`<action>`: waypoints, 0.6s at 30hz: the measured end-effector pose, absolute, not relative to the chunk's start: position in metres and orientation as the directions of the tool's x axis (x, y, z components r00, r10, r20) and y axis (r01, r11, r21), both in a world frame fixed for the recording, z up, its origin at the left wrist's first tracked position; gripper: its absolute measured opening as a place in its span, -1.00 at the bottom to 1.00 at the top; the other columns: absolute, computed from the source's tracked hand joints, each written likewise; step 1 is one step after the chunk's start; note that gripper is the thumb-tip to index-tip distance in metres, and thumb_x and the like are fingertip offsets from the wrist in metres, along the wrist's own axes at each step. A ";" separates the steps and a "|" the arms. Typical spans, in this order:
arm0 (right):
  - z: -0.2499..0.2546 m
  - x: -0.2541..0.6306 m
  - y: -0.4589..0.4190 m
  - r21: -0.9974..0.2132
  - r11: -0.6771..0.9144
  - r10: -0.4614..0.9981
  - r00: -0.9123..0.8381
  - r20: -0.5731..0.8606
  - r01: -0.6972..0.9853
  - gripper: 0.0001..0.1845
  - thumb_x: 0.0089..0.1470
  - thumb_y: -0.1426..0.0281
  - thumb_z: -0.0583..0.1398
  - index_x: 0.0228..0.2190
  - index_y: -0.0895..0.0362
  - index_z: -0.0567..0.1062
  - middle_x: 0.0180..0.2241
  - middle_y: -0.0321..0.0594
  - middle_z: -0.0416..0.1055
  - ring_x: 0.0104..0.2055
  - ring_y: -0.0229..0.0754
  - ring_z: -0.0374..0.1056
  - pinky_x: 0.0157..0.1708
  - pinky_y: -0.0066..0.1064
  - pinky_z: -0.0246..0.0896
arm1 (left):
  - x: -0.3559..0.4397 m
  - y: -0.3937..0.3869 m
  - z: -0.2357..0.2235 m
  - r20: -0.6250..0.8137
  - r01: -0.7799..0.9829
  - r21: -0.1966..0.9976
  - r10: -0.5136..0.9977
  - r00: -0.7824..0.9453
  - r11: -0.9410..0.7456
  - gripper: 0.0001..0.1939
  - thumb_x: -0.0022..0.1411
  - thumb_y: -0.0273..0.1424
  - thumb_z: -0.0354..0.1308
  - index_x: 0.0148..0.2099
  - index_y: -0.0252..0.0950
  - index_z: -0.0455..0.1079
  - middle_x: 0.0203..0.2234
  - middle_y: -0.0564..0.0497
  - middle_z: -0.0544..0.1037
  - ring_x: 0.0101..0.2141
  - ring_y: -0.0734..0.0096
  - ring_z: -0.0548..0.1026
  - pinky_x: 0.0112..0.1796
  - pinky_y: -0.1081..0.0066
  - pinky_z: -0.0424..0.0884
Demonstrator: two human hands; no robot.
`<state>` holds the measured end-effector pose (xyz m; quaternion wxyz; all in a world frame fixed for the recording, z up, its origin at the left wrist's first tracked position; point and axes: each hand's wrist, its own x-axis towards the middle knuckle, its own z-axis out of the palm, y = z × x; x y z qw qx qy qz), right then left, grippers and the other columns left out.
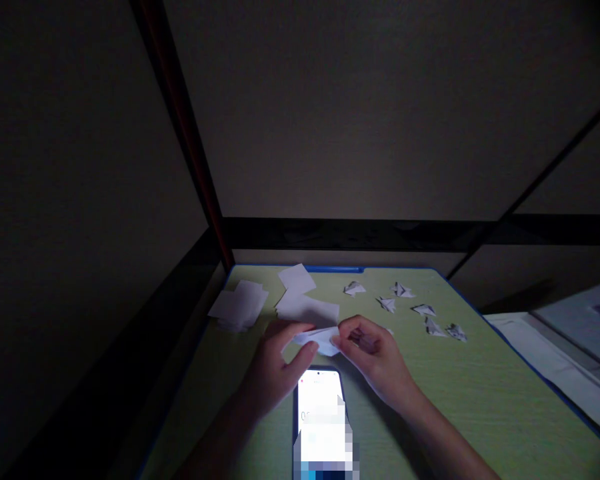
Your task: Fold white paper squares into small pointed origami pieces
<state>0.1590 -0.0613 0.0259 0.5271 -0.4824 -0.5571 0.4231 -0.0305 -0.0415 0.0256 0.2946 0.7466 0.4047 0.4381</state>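
A small piece of folded white paper [323, 340] is held up over the table between both hands. My left hand [280, 360] grips its left end, thumb below and fingers above. At the right end, my right hand [370, 350] pinches the paper between thumb and fingertips. Just below them lies a lit phone [323, 400] with a bright white screen, part of it pixelated. Behind the hands are loose white paper sheets [307, 310], partly covered by the left fingers.
The green table [460, 393] has a blue edge. A stack of white paper [240, 303] lies at its back left. Several folded paper figures [424, 310] are scattered at the back right. Walls rise behind and to the left; a pale surface [570, 353] stands beyond the right edge.
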 end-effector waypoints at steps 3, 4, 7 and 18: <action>0.025 0.157 -0.060 -0.992 0.122 0.991 0.049 0.121 -0.023 -0.71 -0.11 0.23 0.35 -0.51 0.16 0.43 -0.56 -0.32 0.33 -0.53 -0.30 0.22 -0.53 -0.46 0.11 | -0.023 -0.047 0.027 0.293 0.333 0.866 0.918 0.269 -0.374 -0.83 0.12 -0.38 0.17 -0.25 -0.33 0.51 -0.32 -0.10 0.57 -0.25 0.23 0.49 -0.20 0.34 0.39; 0.025 0.155 -0.061 -0.993 0.112 0.993 0.048 0.110 -0.044 -0.70 -0.12 0.22 0.36 -0.51 0.16 0.43 -0.57 -0.33 0.33 -0.54 -0.32 0.21 -0.54 -0.47 0.10 | -0.020 -0.048 0.028 0.218 0.292 0.908 0.933 0.286 -0.302 -0.83 0.14 -0.37 0.14 -0.29 -0.34 0.49 -0.39 -0.07 0.56 -0.33 0.29 0.49 -0.29 0.39 0.38; 0.027 0.151 -0.063 -0.994 0.087 0.995 0.044 0.084 -0.067 -0.68 -0.14 0.21 0.37 -0.49 0.18 0.45 -0.56 -0.32 0.34 -0.53 -0.32 0.22 -0.54 -0.48 0.11 | -0.014 -0.049 0.027 0.033 0.140 0.987 0.946 0.321 -0.082 -0.78 0.17 -0.29 0.11 -0.32 -0.37 0.44 -0.54 0.01 0.47 -0.51 0.44 0.39 -0.50 0.51 0.28; 0.022 0.156 -0.059 -0.997 -0.073 0.997 -0.022 -0.074 0.033 -0.56 -0.11 0.06 0.29 -0.50 0.23 0.45 -0.61 -0.30 0.34 -0.58 -0.31 0.19 -0.59 -0.47 0.02 | -0.011 -0.046 0.025 -0.083 -0.005 0.996 0.951 0.298 0.089 -0.73 0.06 -0.23 0.21 -0.40 -0.39 0.39 -0.59 0.03 0.41 -0.53 0.47 0.35 -0.52 0.52 0.23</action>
